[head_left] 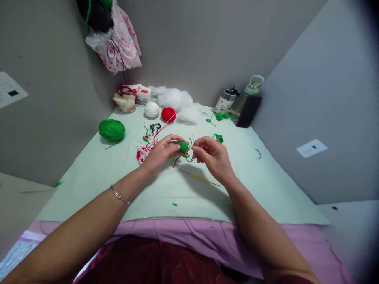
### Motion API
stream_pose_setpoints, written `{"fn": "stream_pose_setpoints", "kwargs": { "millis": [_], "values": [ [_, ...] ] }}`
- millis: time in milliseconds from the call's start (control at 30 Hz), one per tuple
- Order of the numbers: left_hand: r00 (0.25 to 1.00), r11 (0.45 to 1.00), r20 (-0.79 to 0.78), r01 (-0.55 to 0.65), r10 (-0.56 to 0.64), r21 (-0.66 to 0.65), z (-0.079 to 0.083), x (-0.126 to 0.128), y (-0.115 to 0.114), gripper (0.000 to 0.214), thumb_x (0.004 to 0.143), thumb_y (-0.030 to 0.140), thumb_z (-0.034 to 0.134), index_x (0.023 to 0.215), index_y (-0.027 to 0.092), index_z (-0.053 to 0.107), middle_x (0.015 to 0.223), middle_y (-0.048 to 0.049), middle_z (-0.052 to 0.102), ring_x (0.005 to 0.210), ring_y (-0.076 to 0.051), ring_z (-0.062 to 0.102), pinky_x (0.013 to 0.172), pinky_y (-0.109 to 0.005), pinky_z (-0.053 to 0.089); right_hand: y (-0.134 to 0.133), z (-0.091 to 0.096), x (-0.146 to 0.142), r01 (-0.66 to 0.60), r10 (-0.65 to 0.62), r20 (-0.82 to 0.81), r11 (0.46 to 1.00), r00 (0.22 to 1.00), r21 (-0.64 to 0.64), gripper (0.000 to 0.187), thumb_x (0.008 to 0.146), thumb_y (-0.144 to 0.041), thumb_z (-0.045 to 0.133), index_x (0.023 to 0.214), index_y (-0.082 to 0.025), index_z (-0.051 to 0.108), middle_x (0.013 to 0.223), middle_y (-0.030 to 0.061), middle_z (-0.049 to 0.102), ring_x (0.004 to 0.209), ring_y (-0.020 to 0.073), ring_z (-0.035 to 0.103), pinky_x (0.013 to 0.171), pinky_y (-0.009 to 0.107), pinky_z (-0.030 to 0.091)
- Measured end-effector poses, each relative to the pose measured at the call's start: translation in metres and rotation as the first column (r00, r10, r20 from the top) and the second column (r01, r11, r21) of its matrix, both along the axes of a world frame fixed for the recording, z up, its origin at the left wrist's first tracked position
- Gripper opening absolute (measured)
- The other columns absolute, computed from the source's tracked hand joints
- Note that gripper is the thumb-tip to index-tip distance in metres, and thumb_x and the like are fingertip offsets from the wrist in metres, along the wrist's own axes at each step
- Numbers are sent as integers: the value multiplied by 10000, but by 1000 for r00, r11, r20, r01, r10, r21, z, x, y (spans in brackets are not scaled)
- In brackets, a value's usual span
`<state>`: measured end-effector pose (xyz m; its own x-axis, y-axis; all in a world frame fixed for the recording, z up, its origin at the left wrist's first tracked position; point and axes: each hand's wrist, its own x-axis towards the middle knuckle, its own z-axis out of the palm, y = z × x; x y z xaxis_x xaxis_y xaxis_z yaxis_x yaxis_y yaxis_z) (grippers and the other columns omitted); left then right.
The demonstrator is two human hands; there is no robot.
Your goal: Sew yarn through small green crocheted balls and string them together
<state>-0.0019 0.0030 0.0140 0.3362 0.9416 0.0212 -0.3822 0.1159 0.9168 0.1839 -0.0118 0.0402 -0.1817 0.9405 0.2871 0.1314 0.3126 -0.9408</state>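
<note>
My left hand [161,152] pinches a small green crocheted piece [184,146] above the pale green table [251,189]; red and green yarn tails hang below it. My right hand [211,154] is closed in a pinch just right of the piece, holding a thin needle [192,139] with a dark thread. A yellow-handled crochet hook [199,178] lies on the table under my right hand. A red and white crocheted piece [142,154] lies under my left hand.
A green yarn ball [111,130] sits at the left; white [152,109] and red [168,114] balls and white stuffing [180,100] lie at the back. Bottles [237,100] and a dark phone [248,111] stand at the back right. Small green pieces [218,137] lie nearby. Grey partition walls enclose the table.
</note>
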Motion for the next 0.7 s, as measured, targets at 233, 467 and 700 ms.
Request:
{"fn": "stream_pose_setpoints", "kwargs": {
  "millis": [233, 467, 700],
  "values": [
    [999, 999, -16, 40, -40, -27, -5, -1, 4, 331, 777, 298, 816, 1056, 174, 688, 964, -41, 716, 919, -179, 690, 929, -384, 551, -1, 5, 8, -12, 7, -134, 999, 991, -36, 219, 873, -381, 747, 873, -189, 641, 608, -31, 656, 496, 112, 627, 465, 220, 470],
    [962, 989, -260, 115, -88, 88, -20, -1, 7, 270, 776, 309, 787, 1005, 176, 738, 924, -45, 728, 851, -185, 699, 858, -349, 531, 0, 1, 7, -17, 15, -220, 1000, 975, -8, 194, 880, -368, 751, 886, -204, 649, 638, -23, 689, 584, 142, 695, 548, 250, 559],
    [950, 984, -288, 154, -121, 93, -17, 8, 0, 218, 748, 269, 794, 927, 158, 737, 849, -23, 706, 791, -147, 641, 792, -296, 500, 4, 1, 9, -40, 22, -271, 997, 962, -61, 216, 856, -382, 773, 885, -208, 648, 633, -30, 678, 543, 125, 646, 550, 257, 559]
  ]
}}
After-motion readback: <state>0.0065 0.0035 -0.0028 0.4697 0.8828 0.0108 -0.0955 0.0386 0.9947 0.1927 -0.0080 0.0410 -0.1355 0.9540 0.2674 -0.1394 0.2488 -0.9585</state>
